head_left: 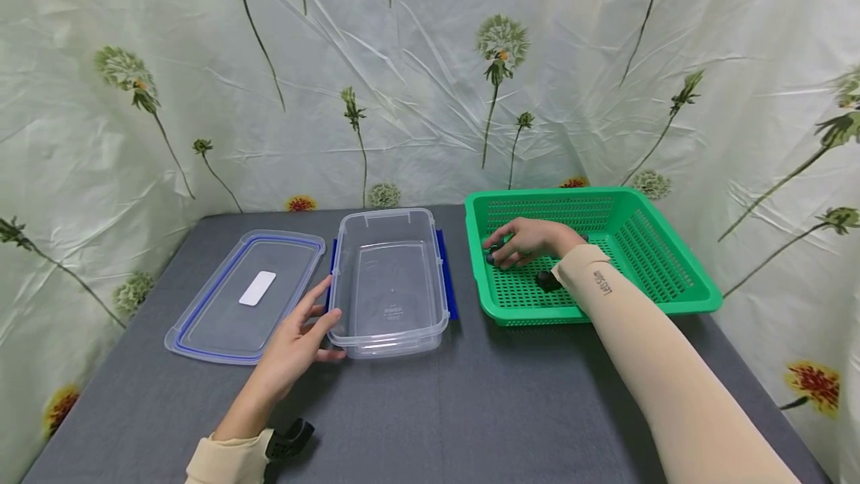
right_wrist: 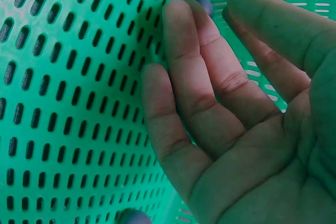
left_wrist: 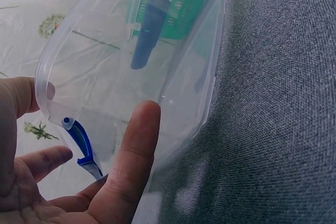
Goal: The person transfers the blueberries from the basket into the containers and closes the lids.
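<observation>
A clear plastic food container (head_left: 390, 282) with blue side clips stands lidless on the table. My left hand (head_left: 295, 338) holds its near left corner: the thumb reaches over the rim, its tip showing through the wall in the left wrist view, and the other fingers spread along the outside by a blue clip (left_wrist: 81, 142). Inside the green basket (head_left: 672, 275), at its left, is my right hand (head_left: 527, 240), fingers lightly bent. A small dark round thing (right_wrist: 202, 4) is close at its fingertips. Another dark round thing (right_wrist: 135, 216) shows low in the right wrist view.
To the left of the container lies its clear lid (head_left: 222, 320) with a blue seal and a white label (head_left: 257, 288). A grey cloth covers the table (head_left: 437, 409). Behind hangs a flowered curtain (head_left: 430, 95). A black strap (head_left: 290, 439) sits at the left wrist.
</observation>
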